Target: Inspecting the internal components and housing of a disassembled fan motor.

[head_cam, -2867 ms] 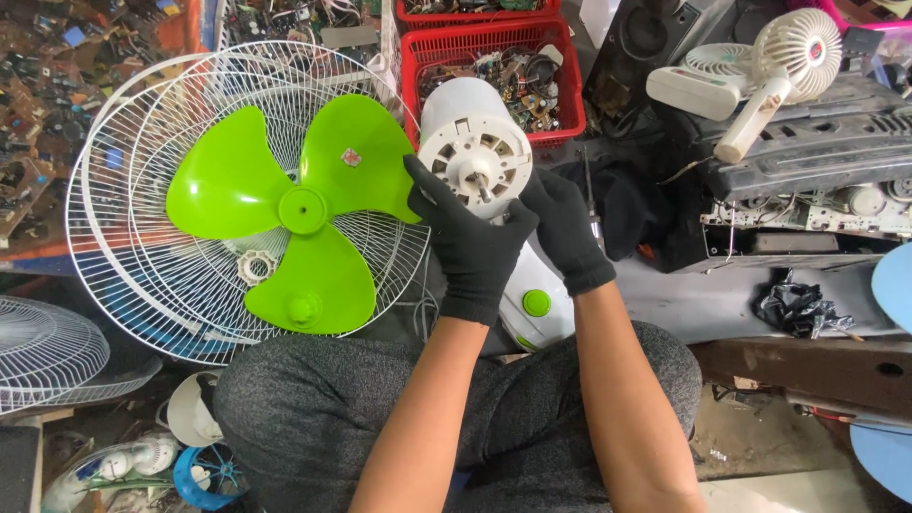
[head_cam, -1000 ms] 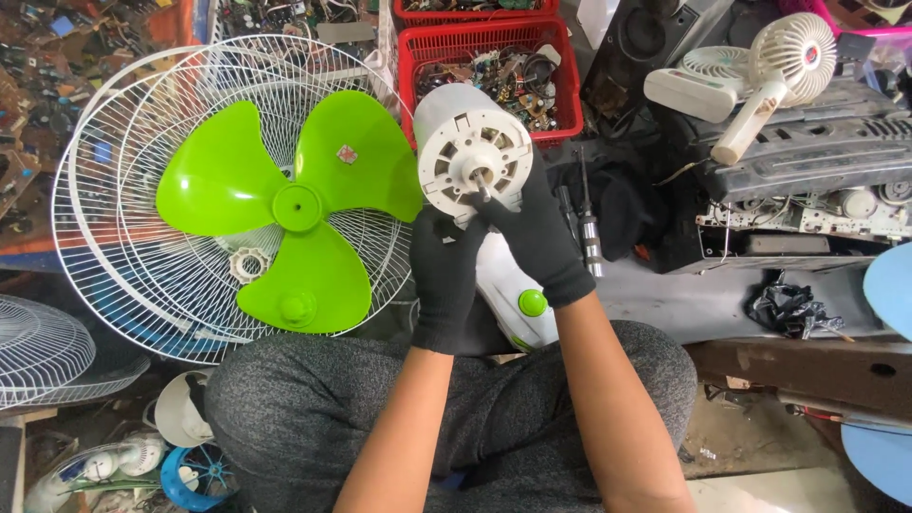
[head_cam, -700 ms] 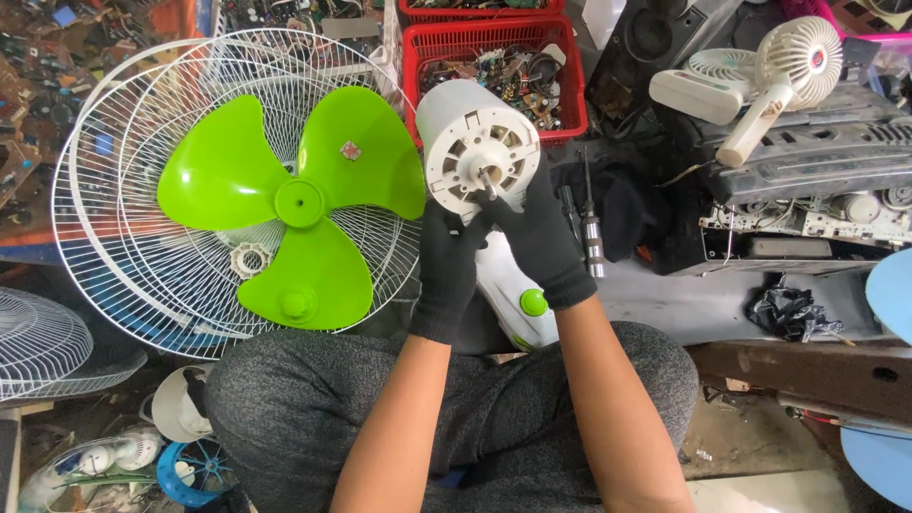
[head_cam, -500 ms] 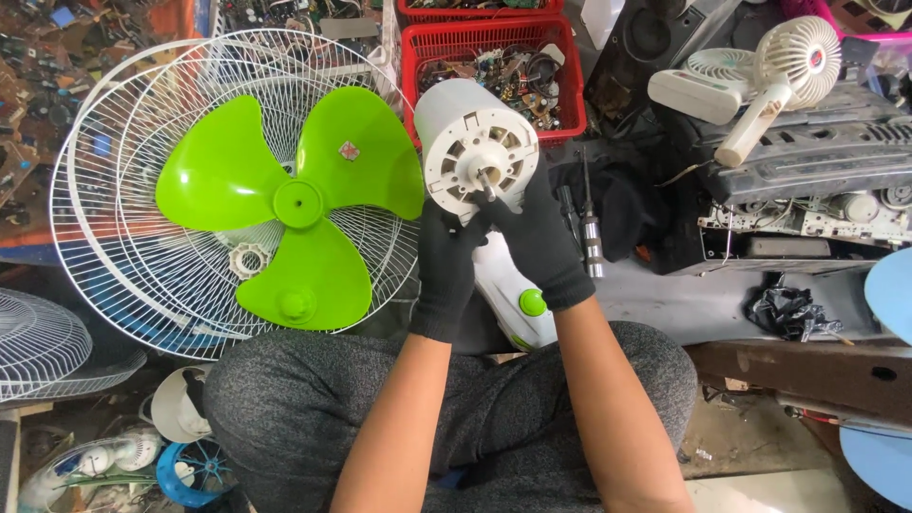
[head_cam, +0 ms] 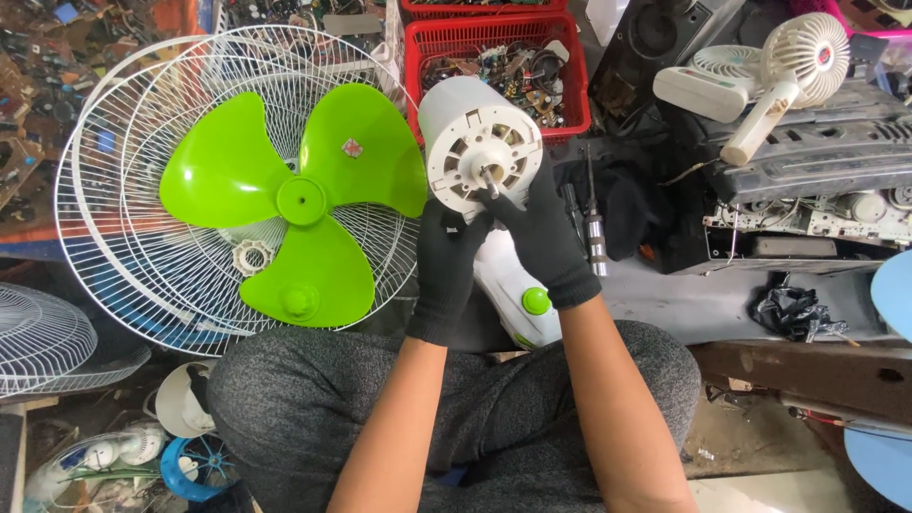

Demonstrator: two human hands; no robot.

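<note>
White fan motor housing is held upright at frame centre, just above the lap, front face turned toward the camera. Shape: short cylinder, smooth matte plastic, face pierced by a ring of vent slots with dark windings seen through them. A thin metal shaft projects from the centre of the face. Below the housing, a glossy white neck with a round green knob is seen between the wrists.

Left hand, black knit glove, is wrapped on the lower left of the housing, fingers curled closed against it. Right hand, same glove, is cupped on the lower right edge; fingertips are pinched narrow just beside the shaft base. Contact with the shaft itself cannot be told.

Three-lobed green blade, glossy moulded plastic with a raised hub, is laid on stacked white wire guards, left of the motor and near it. A white toothed ring nut is lying on the wire under the blade.

Red slotted plastic crate of mixed small parts sits behind the housing. A metal-shanked screwdriver lies on dark cloth just right of the right hand.
</note>
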